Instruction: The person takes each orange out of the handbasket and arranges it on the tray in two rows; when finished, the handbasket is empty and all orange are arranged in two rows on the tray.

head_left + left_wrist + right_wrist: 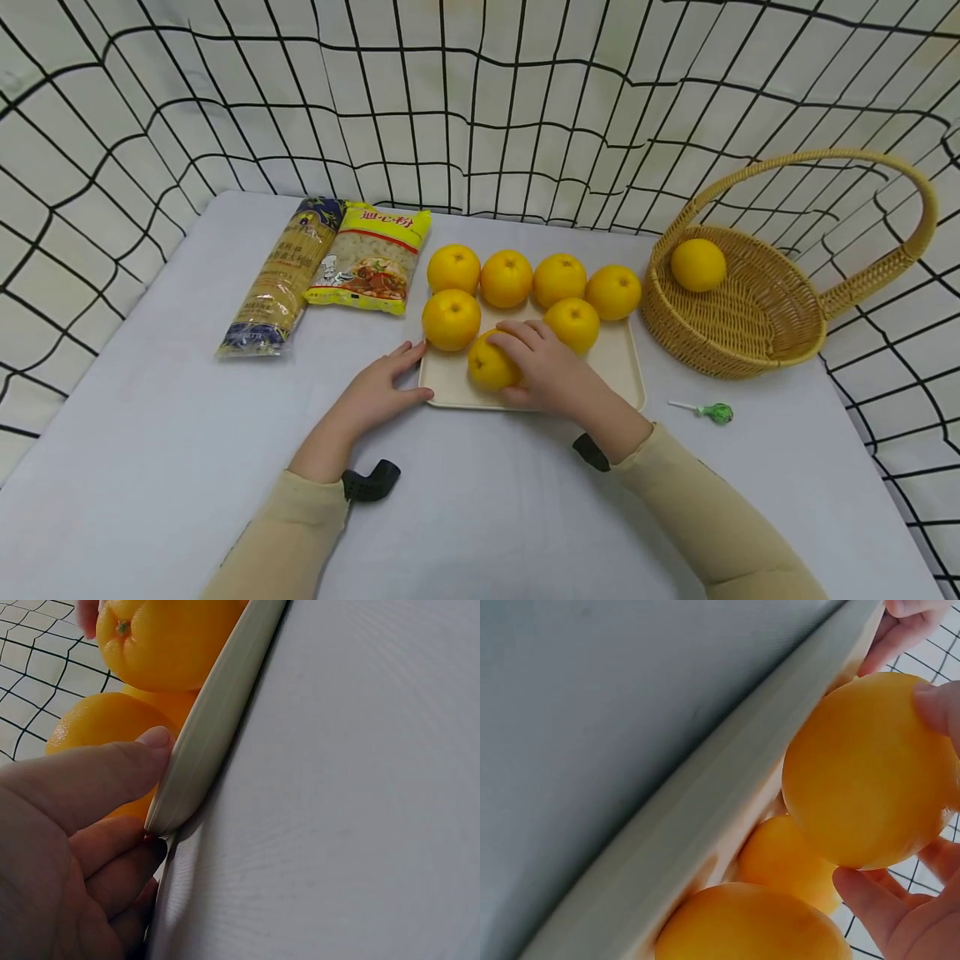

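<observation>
My right hand [551,371] grips an orange [487,364] over the near side of a cream tray [618,362]. The right wrist view shows this orange [870,772] between thumb and fingers, with other oranges [754,926] behind and below it. At the tray's near left corner is my left hand [378,396]. Its thumb lies on the rim [206,731] and its fingers bend against the corner in the left wrist view. Several more oranges [558,281] sit on the tray, mostly along its far side.
A wicker basket [750,333] with a tall handle stands right of the tray, one orange [698,265] inside. A green lollipop [716,412] lies before it. Left of the tray are a noodle pack [281,279] and a yellow food bag [371,258]. Black netting [487,125] surrounds the table.
</observation>
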Demonstrator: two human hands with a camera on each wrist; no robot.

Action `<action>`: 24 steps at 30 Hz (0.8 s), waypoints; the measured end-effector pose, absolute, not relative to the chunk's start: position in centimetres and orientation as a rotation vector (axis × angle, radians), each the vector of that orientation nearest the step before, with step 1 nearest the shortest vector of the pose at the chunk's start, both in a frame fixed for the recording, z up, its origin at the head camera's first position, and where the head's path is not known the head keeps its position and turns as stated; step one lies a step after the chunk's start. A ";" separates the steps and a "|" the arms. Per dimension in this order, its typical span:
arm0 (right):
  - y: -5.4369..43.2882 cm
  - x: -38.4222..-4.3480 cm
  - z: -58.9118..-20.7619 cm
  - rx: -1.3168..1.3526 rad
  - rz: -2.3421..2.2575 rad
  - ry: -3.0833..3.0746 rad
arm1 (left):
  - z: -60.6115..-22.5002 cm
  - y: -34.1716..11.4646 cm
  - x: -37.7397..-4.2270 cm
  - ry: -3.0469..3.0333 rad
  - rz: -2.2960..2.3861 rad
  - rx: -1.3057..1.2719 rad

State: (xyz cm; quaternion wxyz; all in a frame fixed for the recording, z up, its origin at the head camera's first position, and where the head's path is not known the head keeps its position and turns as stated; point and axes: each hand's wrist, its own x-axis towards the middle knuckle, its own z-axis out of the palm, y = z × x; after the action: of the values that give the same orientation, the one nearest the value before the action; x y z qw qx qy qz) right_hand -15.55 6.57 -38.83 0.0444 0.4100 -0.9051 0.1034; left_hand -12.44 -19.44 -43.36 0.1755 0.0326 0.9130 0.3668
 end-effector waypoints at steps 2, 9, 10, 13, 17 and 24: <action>6.6 -15.6 -38.8 1.202 0.376 -2.810 | -43.3 -19.4 -12.4 2.586 1.038 0.090; 6.5 -16.1 -38.5 1.034 0.554 -2.882 | -43.2 -19.4 -12.5 2.584 1.032 0.089; 6.5 -16.2 -38.4 1.009 0.587 -2.881 | -43.3 -19.4 -12.5 2.585 1.031 0.089; 6.3 -16.4 -38.3 0.901 0.683 -2.905 | -43.3 -19.5 -12.6 2.585 1.028 0.086; 6.0 -16.5 -38.1 0.753 0.811 -2.948 | -43.3 -19.5 -12.6 2.581 1.024 0.079; 5.6 -16.4 -38.0 0.610 0.863 -2.990 | -43.3 -19.5 -12.6 2.583 1.022 0.085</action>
State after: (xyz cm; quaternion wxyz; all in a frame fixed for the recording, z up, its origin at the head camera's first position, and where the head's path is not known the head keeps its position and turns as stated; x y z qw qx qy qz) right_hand -16.35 5.60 -37.96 -0.0150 0.1923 -0.9428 0.2721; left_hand -12.59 -19.51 -43.30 0.1803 0.0301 0.9142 0.3617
